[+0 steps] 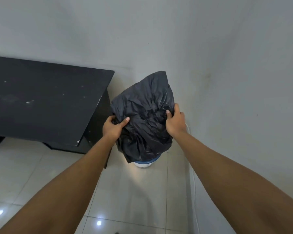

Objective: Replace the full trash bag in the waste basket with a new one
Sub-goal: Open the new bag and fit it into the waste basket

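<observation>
A black plastic trash bag (143, 105) hangs crumpled between my two hands, above the waste basket (143, 163). Only the basket's blue rim and a strip of its white wall show under the bag's lower end; its inside is hidden. My left hand (112, 128) grips the bag's left edge, thumb on top of the plastic. My right hand (175, 121) grips the right edge a little higher, thumb pressed into the folds. The bag's top stands up in a loose peak toward the wall.
A black desk (41, 100) stands at the left, its right side panel close to the basket. A grey wall (227, 65) runs behind and to the right, forming a corner. A white cable (194, 179) runs along the wall's foot over the glossy tiled floor (135, 200).
</observation>
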`<state>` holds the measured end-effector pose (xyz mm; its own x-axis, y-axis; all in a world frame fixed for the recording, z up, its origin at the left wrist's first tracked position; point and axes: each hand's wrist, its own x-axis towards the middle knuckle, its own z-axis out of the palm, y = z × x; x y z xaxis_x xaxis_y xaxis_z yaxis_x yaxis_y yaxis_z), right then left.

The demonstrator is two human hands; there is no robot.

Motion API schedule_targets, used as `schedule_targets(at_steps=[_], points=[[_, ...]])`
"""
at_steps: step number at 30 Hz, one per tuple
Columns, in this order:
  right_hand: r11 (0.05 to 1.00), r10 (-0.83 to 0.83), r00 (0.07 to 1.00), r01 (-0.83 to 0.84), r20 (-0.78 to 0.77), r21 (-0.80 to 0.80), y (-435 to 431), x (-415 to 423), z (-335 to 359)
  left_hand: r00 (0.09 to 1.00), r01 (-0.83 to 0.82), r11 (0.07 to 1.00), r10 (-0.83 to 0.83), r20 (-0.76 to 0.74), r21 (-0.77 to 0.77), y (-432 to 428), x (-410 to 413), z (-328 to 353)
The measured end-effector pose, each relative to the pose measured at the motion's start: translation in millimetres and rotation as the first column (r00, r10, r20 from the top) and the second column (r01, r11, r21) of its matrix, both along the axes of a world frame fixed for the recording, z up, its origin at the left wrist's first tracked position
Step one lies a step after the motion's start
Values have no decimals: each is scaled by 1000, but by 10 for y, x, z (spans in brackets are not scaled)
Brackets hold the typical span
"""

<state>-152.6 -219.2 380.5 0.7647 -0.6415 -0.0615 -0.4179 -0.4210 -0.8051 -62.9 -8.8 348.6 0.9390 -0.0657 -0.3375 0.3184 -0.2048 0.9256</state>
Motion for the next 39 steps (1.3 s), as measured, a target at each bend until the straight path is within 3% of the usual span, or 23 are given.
schedule_targets(at_steps=[4,7,11,14,18,20,22,24,26,29,31,34,39], points=[[999,-36,993,35,114,5,-149,-67,-62,997,-72,996,74,32,-45,-54,-69,-76],[985,-142,979,125,146,118,-188,-95,-27,994,-103,992,105,19,-79,-69,-152,-49],[928,-267,962,243,50,284,-251,-111,91,989,-141,987,138,47,81,-5,-221,50],[917,-295,955,288,-16,275,-322,-100,125,968,-239,956,220,124,167,23,-240,208],[886,-298,948,318,-113,337,-366,-85,153,946,-294,949,272,176,110,38,-225,336],[841,-307,941,337,-139,424,-346,-77,206,955,-284,958,281,97,26,36,-234,345],[772,-323,937,342,-133,535,-308,-66,256,960,-274,941,254,-121,-199,51,-243,350],[668,-353,929,331,-107,667,-287,-41,280,949,-169,909,45,-313,-382,117,-281,354],[549,-367,929,266,-58,793,-229,-45,340,928,-32,924,-115,-356,-382,189,-301,317],[482,-375,927,172,24,859,-127,-68,468,969,2,971,-61,-240,-239,204,-330,333],[481,-342,937,112,69,869,-73,-66,504,991,-33,988,12,-135,-152,201,-318,365],[527,-316,939,57,133,848,-13,-74,492,992,-120,981,113,-54,-151,223,-271,378],[838,-195,979,138,54,528,114,-121,475,977,-213,962,213,-17,-169,142,-303,499]])
